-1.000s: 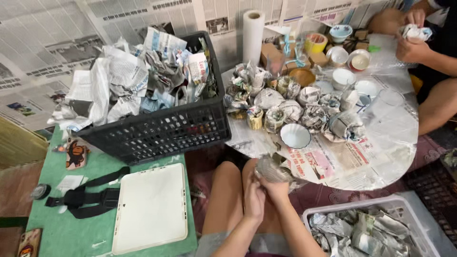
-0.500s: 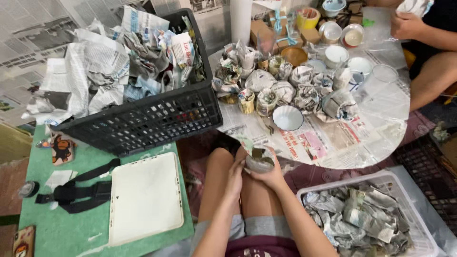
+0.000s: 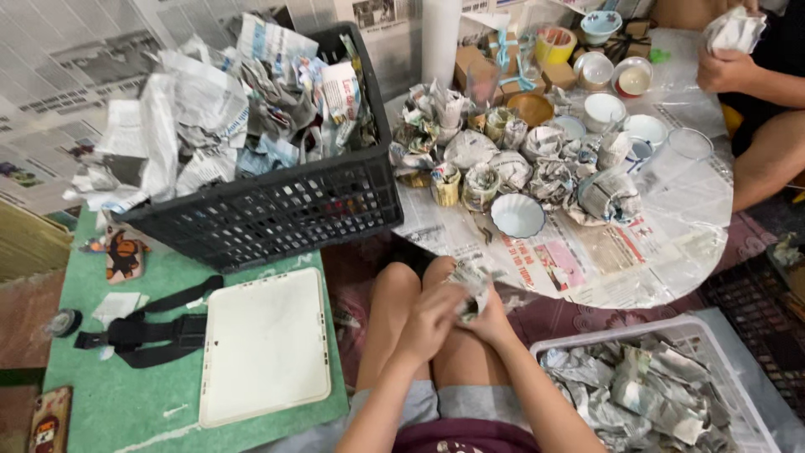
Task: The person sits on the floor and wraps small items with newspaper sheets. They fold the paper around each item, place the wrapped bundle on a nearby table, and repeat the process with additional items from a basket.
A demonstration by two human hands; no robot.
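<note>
Both of my hands meet over my knees at the lower centre of the head view. My left hand [image 3: 432,317] and my right hand [image 3: 489,317] are closed around one small bundle wrapped in newspaper [image 3: 470,281]. What is inside the paper is hidden. Just beyond my knees lies a round low table [image 3: 671,243] covered in newspaper. On it stand several newspaper-wrapped cups [image 3: 545,172] and a bare white bowl with a blue inside [image 3: 516,215].
A black crate [image 3: 268,210] full of crumpled newspaper stands at the left. A white lid [image 3: 264,344] and a black strap [image 3: 138,331] lie on a green mat. A white basket [image 3: 654,394] of wrapped bundles sits at lower right. Another person's hand [image 3: 725,67] holds paper at top right.
My hands have drawn the wrapped bundle down from the table's edge toward my lap. The view has tilted down and left.
</note>
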